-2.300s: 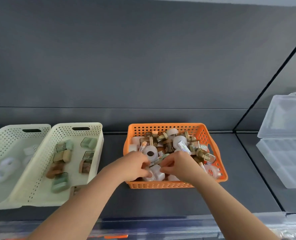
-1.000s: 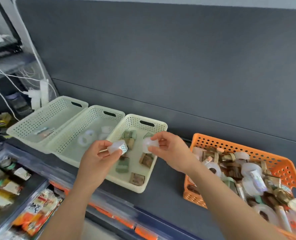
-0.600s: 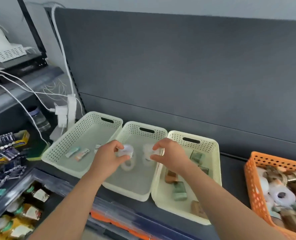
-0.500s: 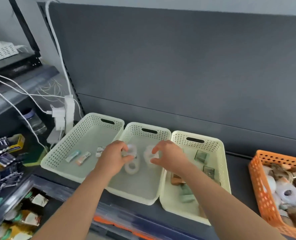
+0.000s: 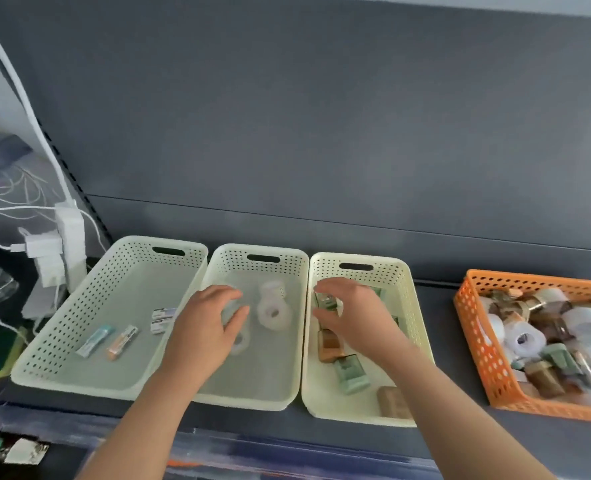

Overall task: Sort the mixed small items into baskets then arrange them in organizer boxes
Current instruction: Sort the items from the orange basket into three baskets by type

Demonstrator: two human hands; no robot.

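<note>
Both forearms reach forward, the left hand (image 5: 204, 327) palm-down with loose, empty fingers over the middle basket (image 5: 252, 382) holding white tape rolls (image 5: 271, 311), the right hand (image 5: 351, 317) equally slack and empty above the right basket (image 5: 403, 292).

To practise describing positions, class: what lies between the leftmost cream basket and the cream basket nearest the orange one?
The head view shows a third cream basket between them, holding white tape rolls, with the left hand over it.
</note>
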